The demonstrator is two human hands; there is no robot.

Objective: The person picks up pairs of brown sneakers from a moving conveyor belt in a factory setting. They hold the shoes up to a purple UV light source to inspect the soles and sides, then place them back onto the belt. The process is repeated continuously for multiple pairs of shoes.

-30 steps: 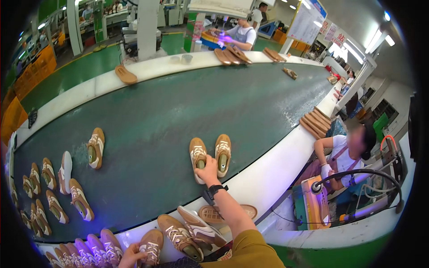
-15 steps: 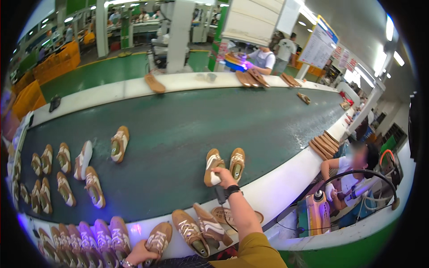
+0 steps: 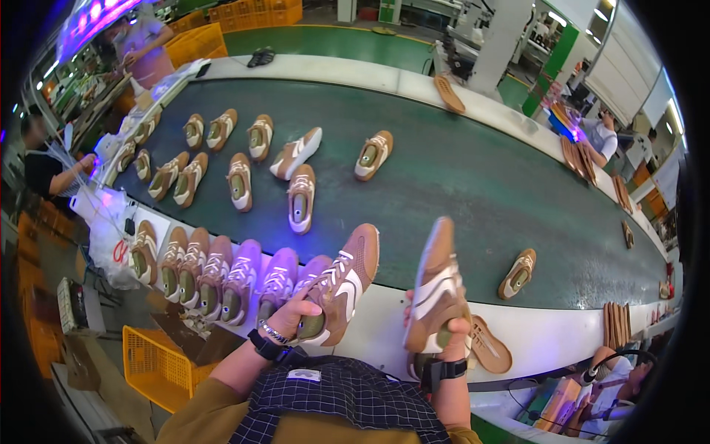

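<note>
Gripping tan shoes [image 3: 342,288], both hands [image 3: 296,314], beside yellow crate [image 3: 154,364].

Bright, even overhead factory light fills the scene, with a violet glow spilling over the row of shoes [image 3: 222,277] at the near left edge of the conveyor belt [image 3: 473,185]. Fisheye bending curves the belt; the frame's rim is black, and distant figures look soft.
</note>
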